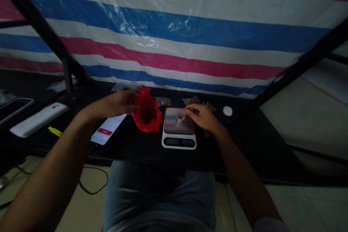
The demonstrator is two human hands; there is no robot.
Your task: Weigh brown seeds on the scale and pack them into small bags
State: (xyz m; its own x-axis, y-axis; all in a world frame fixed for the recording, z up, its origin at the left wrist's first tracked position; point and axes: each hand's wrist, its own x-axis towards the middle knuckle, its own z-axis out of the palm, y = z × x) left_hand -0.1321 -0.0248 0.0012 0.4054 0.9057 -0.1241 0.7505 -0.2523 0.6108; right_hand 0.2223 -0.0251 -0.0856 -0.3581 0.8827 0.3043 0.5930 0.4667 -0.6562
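Pinching the left edge of a crumpled red bag [143, 98] between thumb and fingers, my left hand [123, 102] tips its open mouth toward me, showing dark bits [148, 116] inside. The bag is on the black table [152, 152], just left of a white kitchen scale [178, 129]. On the scale's metal plate stands a small cup [179, 120] with a few pieces in it. My right hand [202, 116] reaches in from the right, fingers drawn close together at the cup's rim — I cannot tell whether they grip it or only touch it. Below my left wrist lies a phone [108, 132], its screen lit with a red button. Behind the scale are small clear packets [191, 100] with brownish contents — and off to the right, a white round object [227, 111].
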